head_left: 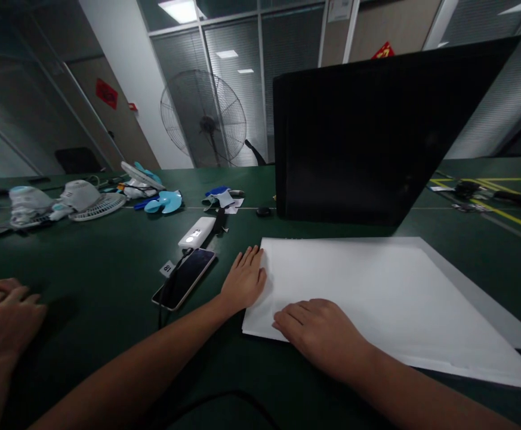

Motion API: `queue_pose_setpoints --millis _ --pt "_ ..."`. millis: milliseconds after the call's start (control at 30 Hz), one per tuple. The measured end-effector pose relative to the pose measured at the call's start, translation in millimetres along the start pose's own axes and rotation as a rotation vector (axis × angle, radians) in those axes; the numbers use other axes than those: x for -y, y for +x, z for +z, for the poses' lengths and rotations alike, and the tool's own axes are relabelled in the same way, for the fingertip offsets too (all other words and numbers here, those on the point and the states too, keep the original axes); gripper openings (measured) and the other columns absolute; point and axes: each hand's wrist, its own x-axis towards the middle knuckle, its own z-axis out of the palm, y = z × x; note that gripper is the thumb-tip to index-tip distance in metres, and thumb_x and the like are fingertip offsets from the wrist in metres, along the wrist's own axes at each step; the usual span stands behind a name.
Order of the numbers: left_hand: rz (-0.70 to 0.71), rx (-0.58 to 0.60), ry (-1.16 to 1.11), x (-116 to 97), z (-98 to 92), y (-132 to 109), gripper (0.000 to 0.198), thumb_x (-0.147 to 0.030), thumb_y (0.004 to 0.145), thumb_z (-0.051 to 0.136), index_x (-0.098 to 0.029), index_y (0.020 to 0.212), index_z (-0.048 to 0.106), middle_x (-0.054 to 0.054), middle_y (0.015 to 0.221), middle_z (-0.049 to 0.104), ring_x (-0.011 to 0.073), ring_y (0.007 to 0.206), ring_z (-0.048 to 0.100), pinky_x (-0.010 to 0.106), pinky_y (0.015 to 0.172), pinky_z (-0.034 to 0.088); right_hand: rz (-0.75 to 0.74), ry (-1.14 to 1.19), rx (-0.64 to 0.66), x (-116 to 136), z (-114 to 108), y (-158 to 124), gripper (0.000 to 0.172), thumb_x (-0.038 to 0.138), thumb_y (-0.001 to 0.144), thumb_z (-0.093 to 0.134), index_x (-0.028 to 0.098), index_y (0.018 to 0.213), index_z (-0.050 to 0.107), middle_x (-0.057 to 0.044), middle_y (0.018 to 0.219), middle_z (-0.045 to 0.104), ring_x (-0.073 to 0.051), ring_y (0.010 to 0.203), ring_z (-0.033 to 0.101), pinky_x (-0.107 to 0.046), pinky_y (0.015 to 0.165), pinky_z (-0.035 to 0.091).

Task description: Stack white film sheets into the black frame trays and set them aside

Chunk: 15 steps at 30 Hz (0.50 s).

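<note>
A large white sheet of paper (354, 280), with another sheet showing beneath its right side, lies on the dark green table. My left hand (244, 279) rests at the paper's left edge, fingers stretched out and thumb on the sheet. Close to the near left part of the paper, my right hand (320, 331) presses down palm-first, its fingers together and slightly bent over the surface. No object shows in either hand. The right fingertips touch the paper; their undersides are hidden.
A smartphone (185, 279) with a cable and a white power bank (197, 232) lie left of the paper. Behind it stands a large black panel (376, 137). Fan parts (79, 196) and blue blades (165, 202) lie farther left. Another person's hand (7, 316) rests at far left.
</note>
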Motion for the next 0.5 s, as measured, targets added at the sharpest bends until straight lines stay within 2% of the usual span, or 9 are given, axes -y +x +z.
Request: queue_pose_setpoints --millis 67,133,200,267,300,367,433,500 --pt "-0.005 0.002 -0.019 -1 -1.1 -1 0.06 -0.032 0.11 0.027 -0.005 0.162 0.036 0.018 0.172 0.034 0.0306 0.162 0.026 0.052 0.133 0.021 0.01 0.033 0.073 5 0 8 0.017 0.025 0.106 0.055 0.021 0.106 0.072 -0.002 0.092 0.076 -0.018 0.079 0.073 -0.028 0.066 0.051" --pt "-0.014 0.005 -0.043 0 -2.2 0 0.061 -0.039 0.112 0.023 -0.007 0.163 0.036 0.016 0.172 0.034 0.0301 0.162 0.026 0.052 0.133 0.02 0.013 0.113 0.127 9 -4 11 0.026 0.031 0.107 0.053 0.023 0.127 0.069 -0.004 0.105 0.078 -0.019 0.089 0.075 -0.03 0.074 0.056" --pt "-0.014 0.027 -0.061 0 -4.0 0 0.065 -0.047 0.112 0.024 -0.009 0.163 0.036 0.016 0.173 0.033 0.0311 0.163 0.025 0.053 0.133 0.019 0.013 0.221 0.13 5 -10 8 0.05 0.043 0.106 0.056 0.024 0.152 0.053 -0.009 0.129 0.074 -0.024 0.109 0.074 -0.037 0.089 0.06" --pt "-0.003 0.058 -0.07 1 -6.7 1 0.067 -0.051 0.111 0.031 -0.011 0.164 0.036 0.016 0.174 0.03 0.0326 0.163 0.022 0.054 0.133 0.017 0.053 0.294 0.087 -11 -18 -2 0.074 0.055 0.102 0.058 0.023 0.165 0.035 -0.014 0.15 0.061 -0.029 0.131 0.064 -0.047 0.105 0.057" --pt "-0.002 0.073 -0.074 1 -8.3 2 0.067 -0.051 0.109 0.035 -0.012 0.164 0.036 0.015 0.174 0.029 0.0331 0.163 0.021 0.054 0.133 0.017 0.103 0.303 0.055 -25 -22 -10 0.079 0.058 0.101 0.057 0.024 0.167 0.031 -0.015 0.158 0.054 -0.031 0.14 0.058 -0.051 0.111 0.053" --pt "-0.013 0.099 -0.085 1 -11.8 2 0.069 -0.049 0.106 0.043 -0.014 0.165 0.035 0.015 0.175 0.028 0.0332 0.164 0.02 0.054 0.134 0.016 0.291 0.26 -0.014 -63 -27 -34 0.074 0.059 0.102 0.051 0.028 0.166 0.033 -0.013 0.165 0.045 -0.033 0.145 0.052 -0.056 0.115 0.049" --pt "-0.026 0.112 -0.099 1 -15.4 2 0.071 -0.048 0.104 0.048 -0.014 0.165 0.035 0.014 0.175 0.028 0.0321 0.164 0.019 0.053 0.134 0.015 0.511 0.15 -0.062 -112 -27 -68 0.073 0.063 0.101 0.048 0.027 0.163 0.037 -0.014 0.168 0.04 -0.036 0.142 0.054 -0.059 0.116 0.048" --pt "-0.029 0.117 -0.11 1 -18.4 2 0.072 -0.049 0.103 0.049 -0.014 0.165 0.035 0.014 0.175 0.027 0.031 0.164 0.019 0.053 0.134 0.014 0.682 -0.007 -0.073 -166 -19 -116 0.077 0.068 0.099 0.045 0.022 0.16 0.041 -0.016 0.165 0.045 -0.039 0.135 0.059 -0.06 0.115 0.047"
